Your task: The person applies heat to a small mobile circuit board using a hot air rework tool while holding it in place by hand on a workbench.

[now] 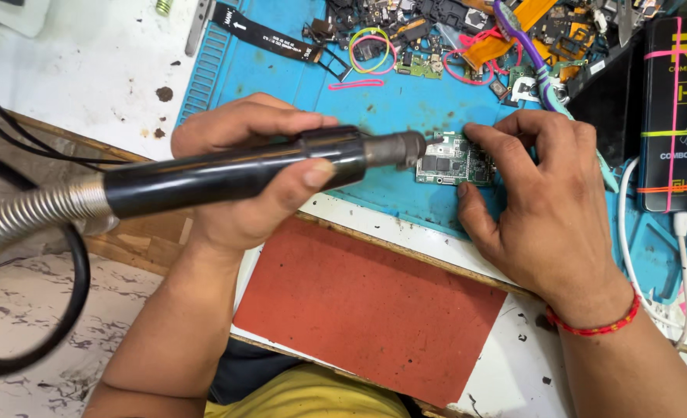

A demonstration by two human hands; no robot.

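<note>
You have one hot-air wand [235,172] clamped in your left hand [243,174], its nozzle touching one green circuit board [453,160] on the blue mat [405,101]. Your right hand [541,209] presses that board down with spread fingers, gripping nothing. Three loose rubber bands [370,50] lie above. The board's right part hides under your fingers; the wand's hose [26,213] is blurred and cut off.

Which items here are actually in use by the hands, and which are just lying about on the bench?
In use:
- black hot-air wand, gripped by the left hand, nozzle at the board
- green circuit board, steadied by the right hand on the blue mat

Lying about:
- rubber bands
- loose phone parts
- black boxed package
- white cable
- red sheet
</note>
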